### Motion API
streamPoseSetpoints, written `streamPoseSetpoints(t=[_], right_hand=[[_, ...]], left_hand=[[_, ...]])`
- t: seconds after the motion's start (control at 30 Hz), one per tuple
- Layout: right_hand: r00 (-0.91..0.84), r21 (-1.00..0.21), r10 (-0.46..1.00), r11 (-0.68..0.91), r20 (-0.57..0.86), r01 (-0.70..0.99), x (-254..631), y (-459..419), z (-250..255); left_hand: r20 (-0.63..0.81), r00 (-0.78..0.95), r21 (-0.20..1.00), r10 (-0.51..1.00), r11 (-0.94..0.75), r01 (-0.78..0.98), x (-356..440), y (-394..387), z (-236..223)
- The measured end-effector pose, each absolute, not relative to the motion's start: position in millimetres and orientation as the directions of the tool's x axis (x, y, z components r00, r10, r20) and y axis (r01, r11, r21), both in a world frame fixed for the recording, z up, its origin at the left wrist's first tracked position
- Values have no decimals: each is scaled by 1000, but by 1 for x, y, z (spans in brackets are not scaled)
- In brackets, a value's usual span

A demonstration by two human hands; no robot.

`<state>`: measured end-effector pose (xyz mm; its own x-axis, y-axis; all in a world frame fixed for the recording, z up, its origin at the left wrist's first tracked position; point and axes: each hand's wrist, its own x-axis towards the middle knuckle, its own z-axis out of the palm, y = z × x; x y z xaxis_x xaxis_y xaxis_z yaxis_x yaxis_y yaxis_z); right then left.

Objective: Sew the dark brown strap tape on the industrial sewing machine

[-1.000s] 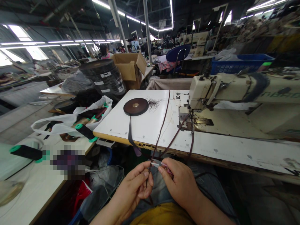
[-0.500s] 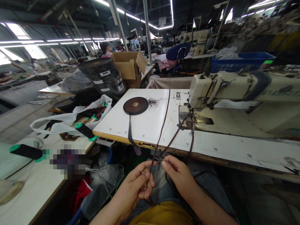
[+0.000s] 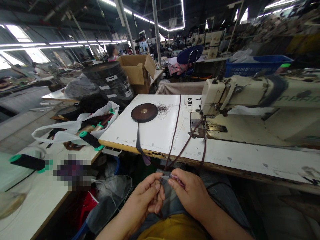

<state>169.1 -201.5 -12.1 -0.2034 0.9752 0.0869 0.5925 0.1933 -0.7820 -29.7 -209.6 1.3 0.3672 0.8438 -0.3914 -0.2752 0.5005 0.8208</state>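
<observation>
In the head view, my left hand (image 3: 150,193) pinches a thin brown cord (image 3: 177,123) between thumb and forefinger. The cord runs up from there across the white table. My right hand (image 3: 188,191) is closed on small thread snips (image 3: 166,175) with a purplish handle, their grey blades lying against the cord beside my left fingertips. Farther up, a sewing machine (image 3: 246,95) has another brown strip (image 3: 186,143) leading from its needle area toward my hands. A roll of dark tape (image 3: 144,112) lies flat on the table, its tail hanging over the front edge.
Loose thread (image 3: 163,109) lies beside the roll. On the left side table are thread cones (image 3: 30,162) and a white plastic bag (image 3: 60,133). Behind stand wrapped dark rolls (image 3: 112,80), a cardboard box (image 3: 135,70) and a blue crate (image 3: 260,65). Other people are far back.
My right hand has turned and moved slightly down, bringing the snips' blades across the cord at my left fingertips. My left hand keeps its pinch almost in place.
</observation>
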Motion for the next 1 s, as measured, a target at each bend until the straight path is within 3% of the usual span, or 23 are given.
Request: streamPoseSetpoints(t=[0.1, 0.23, 0.4, 0.57, 0.73, 1.0], right_hand=[[-177, -786, 973, 222, 145, 577, 171, -201, -14], [-51, -828, 989, 143, 137, 542, 175, -199, -15], [-157, -793, 980, 191, 122, 579, 173, -200, -16], [-97, -794, 987, 163, 131, 585, 171, -201, -18], [-187, -759, 971, 233, 148, 608, 172, -208, -13], [-240, -715, 952, 301, 188, 631, 169, -215, -8]], left_hand=[[-395, 359, 822, 846, 499, -273, -30, -209, 2], [-399, 347, 821, 849, 499, -277, -29, -207, 4], [-403, 337, 816, 851, 501, -289, -28, -207, 6], [-397, 350, 809, 849, 503, -304, -28, -206, 6], [-348, 378, 783, 858, 487, -386, -30, -207, 5], [-316, 445, 796, 838, 490, -357, -29, -208, 0]])
